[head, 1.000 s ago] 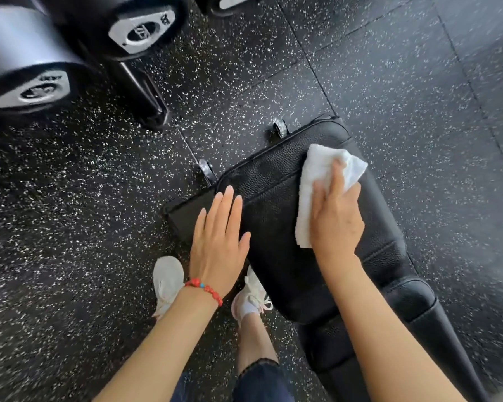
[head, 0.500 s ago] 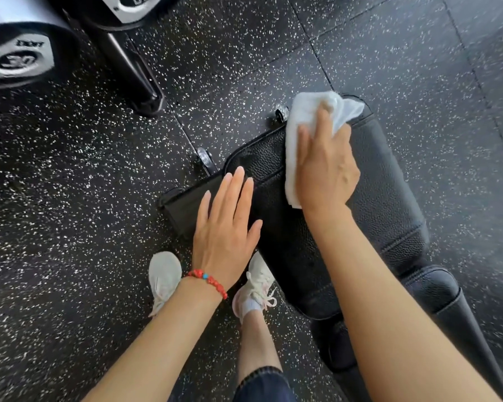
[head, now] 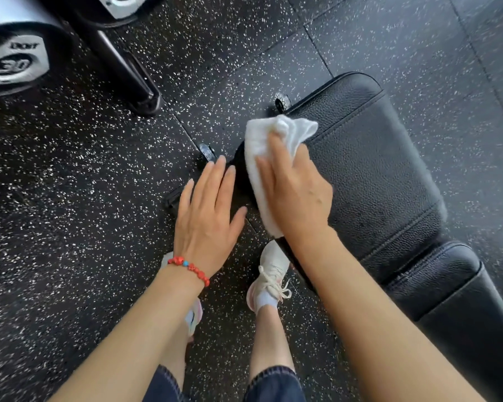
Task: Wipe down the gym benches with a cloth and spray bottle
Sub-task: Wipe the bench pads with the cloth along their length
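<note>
We look down on a black rubber floor (head: 70, 198) flecked with white, filling the frame. A black padded gym bench (head: 375, 175) runs from the centre to the lower right. In the upper left sits a dumbbell (head: 12, 65) whose end is marked 30. Our right hand (head: 296, 195), at centre, lies flat with fingers together, pressing a white cloth (head: 262, 158) onto the bench's left edge; the cloth spreads under the palm and bunches beyond the fingertips. Our left hand (head: 206, 216), just left of it, is flat with fingers extended and empty, over the bench's side. A red bead bracelet (head: 189, 268) circles that wrist. A white sneaker (head: 270, 271) shows below.
</note>
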Demonstrator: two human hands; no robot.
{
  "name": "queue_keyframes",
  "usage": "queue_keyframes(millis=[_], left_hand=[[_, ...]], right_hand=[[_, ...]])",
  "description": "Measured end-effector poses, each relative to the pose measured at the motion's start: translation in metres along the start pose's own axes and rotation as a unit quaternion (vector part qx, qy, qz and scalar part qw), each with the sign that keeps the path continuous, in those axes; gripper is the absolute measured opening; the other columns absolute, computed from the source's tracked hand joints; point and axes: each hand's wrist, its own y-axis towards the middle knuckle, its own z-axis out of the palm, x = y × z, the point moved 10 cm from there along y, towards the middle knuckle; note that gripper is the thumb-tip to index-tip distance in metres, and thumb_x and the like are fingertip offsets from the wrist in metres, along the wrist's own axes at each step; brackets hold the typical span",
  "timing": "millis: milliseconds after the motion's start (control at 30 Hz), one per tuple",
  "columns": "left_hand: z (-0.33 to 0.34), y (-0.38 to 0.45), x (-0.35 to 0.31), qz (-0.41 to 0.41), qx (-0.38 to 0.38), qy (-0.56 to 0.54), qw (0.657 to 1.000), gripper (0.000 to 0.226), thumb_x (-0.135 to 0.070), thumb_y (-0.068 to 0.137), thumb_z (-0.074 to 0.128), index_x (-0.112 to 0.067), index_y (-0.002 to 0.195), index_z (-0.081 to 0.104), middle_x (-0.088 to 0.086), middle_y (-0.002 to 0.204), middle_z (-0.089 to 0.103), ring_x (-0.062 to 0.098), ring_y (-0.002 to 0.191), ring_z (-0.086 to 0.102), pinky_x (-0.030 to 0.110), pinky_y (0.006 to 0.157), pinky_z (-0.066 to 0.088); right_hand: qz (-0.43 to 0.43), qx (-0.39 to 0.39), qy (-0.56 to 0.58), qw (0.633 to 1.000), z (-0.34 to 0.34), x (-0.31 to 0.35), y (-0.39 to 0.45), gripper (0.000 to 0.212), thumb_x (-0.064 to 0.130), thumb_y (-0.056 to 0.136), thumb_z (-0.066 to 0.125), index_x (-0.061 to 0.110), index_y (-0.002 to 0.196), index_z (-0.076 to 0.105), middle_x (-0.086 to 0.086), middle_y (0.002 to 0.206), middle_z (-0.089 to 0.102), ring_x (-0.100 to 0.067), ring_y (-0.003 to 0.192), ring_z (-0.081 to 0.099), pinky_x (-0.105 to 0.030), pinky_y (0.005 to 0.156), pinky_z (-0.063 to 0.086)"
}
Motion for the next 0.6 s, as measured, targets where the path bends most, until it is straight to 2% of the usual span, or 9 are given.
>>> queue_keyframes(millis=[67,100,167,200,233,300,400,500,600], left_hand=[[-0.006,0.0,0.002,0.011,-0.002,0.005,1.0,0.054,-0.031,0.093,0.037,-0.002,0.139,0.035,0.016,0.147,0.035,0.028,0.136,0.031,0.048,0.107,0.027],[-0.009,0.0,0.003,0.016,-0.004,0.008,1.0,0.054,-0.031,0.094,0.037,-0.002,0.139,0.036,0.016,0.147,0.035,0.028,0.136,0.031,0.048,0.107,0.027],[-0.015,0.0,0.006,0.019,-0.01,0.011,1.0,0.052,-0.031,0.094,0.037,-0.002,0.138,0.036,0.016,0.146,0.037,0.028,0.135,0.031,0.047,0.108,0.026],[-0.018,0.001,0.008,0.018,-0.013,0.011,1.0,0.052,-0.031,0.094,0.037,-0.003,0.138,0.037,0.016,0.145,0.037,0.028,0.135,0.031,0.047,0.108,0.025],[-0.02,0.002,0.009,0.017,-0.016,0.009,1.0,0.052,-0.031,0.094,0.037,-0.003,0.137,0.038,0.016,0.145,0.038,0.028,0.135,0.031,0.046,0.108,0.024],[-0.024,0.006,0.012,0.014,-0.022,0.008,1.0,0.052,-0.031,0.094,0.038,-0.002,0.137,0.039,0.016,0.144,0.039,0.028,0.135,0.032,0.045,0.109,0.023],[-0.026,0.01,0.013,0.016,-0.018,0.015,1.0,0.051,-0.031,0.094,0.038,-0.002,0.136,0.04,0.017,0.144,0.039,0.028,0.134,0.031,0.045,0.109,0.023],[-0.025,0.014,0.01,0.029,-0.013,0.025,0.999,0.051,-0.03,0.094,0.038,-0.001,0.136,0.04,0.017,0.143,0.04,0.029,0.134,0.032,0.047,0.107,0.027],[-0.027,0.02,0.008,0.033,-0.021,0.022,0.999,0.05,-0.029,0.094,0.038,-0.001,0.135,0.041,0.018,0.143,0.04,0.029,0.134,0.031,0.048,0.107,0.027]], right_hand=[[-0.008,0.001,-0.049,0.999,-0.003,-0.014,0.012,0.04,0.03,0.095,0.048,0.009,0.129,0.052,-0.008,0.075,0.055,-0.019,0.051,0.048,-0.024,0.044,0.019],[0.03,0.021,-0.054,0.998,-0.004,-0.03,0.021,0.044,0.031,0.095,0.05,0.013,0.135,0.045,-0.01,0.082,0.055,-0.024,0.058,0.054,-0.027,0.046,0.022],[0.128,0.04,-0.027,0.991,-0.002,-0.056,0.029,0.048,0.037,0.098,0.04,0.021,0.143,0.032,-0.014,0.098,0.054,-0.029,0.076,0.057,-0.031,0.053,0.024],[0.151,0.019,-0.012,0.988,-0.005,-0.057,0.027,0.048,0.039,0.098,0.038,0.02,0.142,0.033,-0.014,0.099,0.053,-0.029,0.076,0.057,-0.031,0.054,0.024],[0.149,-0.003,0.002,0.989,-0.007,-0.05,0.023,0.047,0.038,0.097,0.039,0.017,0.139,0.038,-0.015,0.095,0.055,-0.028,0.071,0.057,-0.03,0.052,0.025],[0.085,-0.001,0.039,0.996,0.0,-0.02,0.011,0.044,0.034,0.096,0.038,0.011,0.132,0.046,-0.014,0.085,0.056,-0.025,0.062,0.055,-0.027,0.047,0.028],[-0.029,0.001,0.06,0.998,0.007,0.009,-0.001,0.041,0.036,0.098,0.034,0.009,0.129,0.04,-0.011,0.075,0.053,-0.021,0.053,0.047,-0.025,0.037,0.032],[-0.104,-0.035,0.003,0.994,0.0,0.0,0.015,0.043,0.038,0.092,0.044,0.012,0.126,0.051,-0.009,0.071,0.054,-0.023,0.051,0.051,-0.023,0.04,0.021],[-0.002,-0.067,-0.003,0.998,-0.01,-0.025,0.029,0.041,0.038,0.089,0.053,0.014,0.121,0.059,-0.009,0.071,0.055,-0.026,0.054,0.054,-0.023,0.044,0.02]])
